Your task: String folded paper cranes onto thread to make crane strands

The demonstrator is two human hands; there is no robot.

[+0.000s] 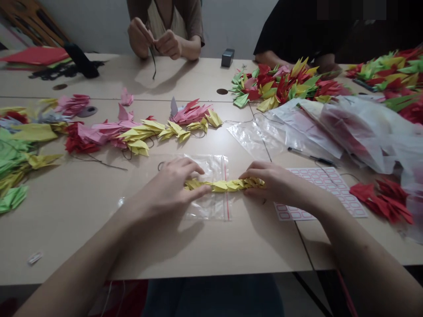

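Head view: left hand [168, 189] and right hand [276, 182] grip a yellow paper strand [224, 185] close to the near edge of the tabletop [82, 220].
The left hand's fingers pinch shut on the strand's left end, and the right hand closes over its right end. The strand lies stretched between them across a clear zip bag [211, 210] lying flat on the tabletop. A label sheet [330, 182] touches the right wrist, with a pen [310, 156] just beyond it. At the far edge, another person's hands [155, 42] hold a dark cord [153, 66].
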